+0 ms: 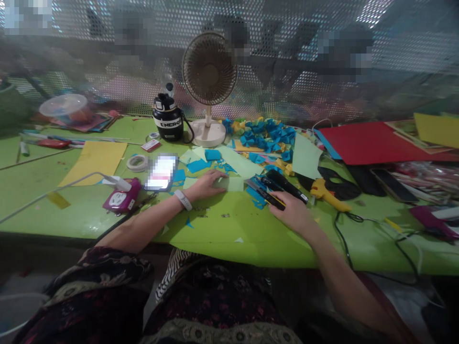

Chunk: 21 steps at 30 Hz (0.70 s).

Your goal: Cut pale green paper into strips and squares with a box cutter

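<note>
My left hand [208, 185] lies on a small pale green paper piece [235, 184], fingers stretched out over its left part. In my right hand [292, 210] is a black and yellow utility knife [266, 193], its tip pointing left toward the paper's right end. Whether the blade touches the paper I cannot tell. Just beyond the knife lies a black stapler [287, 184]. Blue paper scraps [256, 197] lie under and beside the knife. Past my left hand are more blue pieces [198, 165] and a larger pale green sheet [240, 161].
A phone [161, 173], a tape roll [137, 163] and a purple power socket [122, 196] lie at left. Behind stand a black bottle [168, 119] and a fan [210, 71], beside folded blue and yellow paper [265, 131]. A yellow glue gun [328, 195] with a trailing cord lies at right.
</note>
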Available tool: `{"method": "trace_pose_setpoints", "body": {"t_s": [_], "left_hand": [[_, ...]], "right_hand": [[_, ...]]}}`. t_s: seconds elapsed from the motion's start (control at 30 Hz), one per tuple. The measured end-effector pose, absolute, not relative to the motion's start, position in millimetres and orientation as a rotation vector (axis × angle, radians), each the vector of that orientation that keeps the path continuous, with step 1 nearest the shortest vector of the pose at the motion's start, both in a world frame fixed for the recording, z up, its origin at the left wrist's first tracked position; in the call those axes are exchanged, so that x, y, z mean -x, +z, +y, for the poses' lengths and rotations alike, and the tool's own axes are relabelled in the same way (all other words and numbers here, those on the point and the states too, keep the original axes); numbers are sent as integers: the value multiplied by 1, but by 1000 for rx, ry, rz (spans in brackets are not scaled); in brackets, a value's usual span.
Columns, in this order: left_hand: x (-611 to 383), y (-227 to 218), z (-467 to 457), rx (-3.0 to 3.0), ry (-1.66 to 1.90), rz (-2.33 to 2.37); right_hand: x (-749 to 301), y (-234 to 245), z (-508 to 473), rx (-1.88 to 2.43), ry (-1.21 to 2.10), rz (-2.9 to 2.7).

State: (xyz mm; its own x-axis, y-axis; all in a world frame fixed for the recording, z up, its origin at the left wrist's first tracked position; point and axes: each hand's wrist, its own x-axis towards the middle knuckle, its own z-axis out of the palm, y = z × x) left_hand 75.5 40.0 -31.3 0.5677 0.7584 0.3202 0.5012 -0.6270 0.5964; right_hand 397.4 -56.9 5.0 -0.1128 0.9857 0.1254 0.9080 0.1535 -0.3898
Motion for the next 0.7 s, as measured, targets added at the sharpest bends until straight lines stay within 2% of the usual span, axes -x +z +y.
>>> {"method": "trace_pose_setpoints", "body": {"t_s": [0.7], "left_hand": [[-75, -35, 42, -2374, 797, 995]], "right_hand": [[-402, -2, -55, 1773, 254, -2092]]}}
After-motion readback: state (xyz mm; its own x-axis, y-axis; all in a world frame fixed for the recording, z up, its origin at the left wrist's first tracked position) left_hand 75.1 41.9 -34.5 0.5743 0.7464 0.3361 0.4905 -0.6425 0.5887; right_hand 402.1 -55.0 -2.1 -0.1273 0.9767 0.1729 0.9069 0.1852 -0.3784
